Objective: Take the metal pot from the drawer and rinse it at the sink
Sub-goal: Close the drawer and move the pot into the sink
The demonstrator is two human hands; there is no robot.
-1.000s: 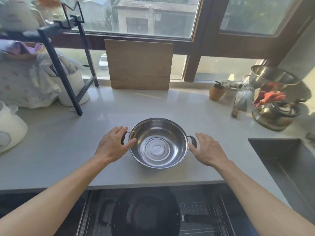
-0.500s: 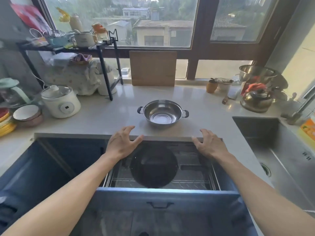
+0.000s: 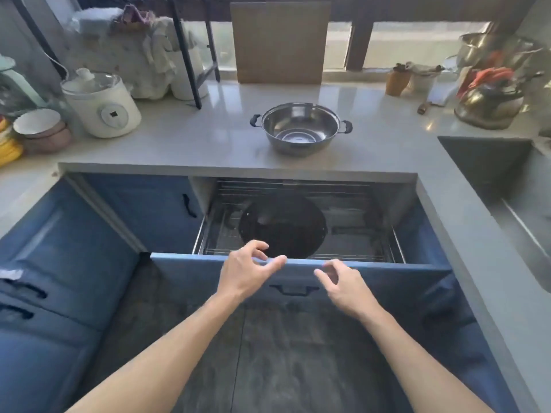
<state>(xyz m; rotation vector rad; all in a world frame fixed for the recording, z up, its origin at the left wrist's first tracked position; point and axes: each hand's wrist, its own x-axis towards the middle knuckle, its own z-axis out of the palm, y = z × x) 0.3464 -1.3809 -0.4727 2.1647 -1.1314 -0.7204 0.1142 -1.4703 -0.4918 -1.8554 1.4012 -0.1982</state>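
Observation:
The shiny metal pot (image 3: 301, 129) with two black handles stands upright and empty on the grey countertop (image 3: 185, 144), well clear of both hands. Below it the blue drawer (image 3: 372, 277) is pulled out, with a black wok (image 3: 283, 225) lying in its wire rack. My left hand (image 3: 247, 271) hovers at the drawer front's top edge with curled, parted fingers, holding nothing. To its right, my right hand (image 3: 346, 286) floats just in front of the drawer front near the black handle (image 3: 293, 290), fingers apart and empty. The sink (image 3: 504, 180) lies at the right.
A wooden cutting board (image 3: 280, 43) leans against the window behind the pot. A white cooker (image 3: 103, 104) and stacked bowls (image 3: 41, 131) sit at the left beside a black rack (image 3: 187, 55). A kettle (image 3: 489, 99) and a small cup (image 3: 396, 81) stand at the back right.
Both hands let go of the pot, which stays on the counter, and drew back and down to the open drawer's front edge. My view pulled back and tilted downward.

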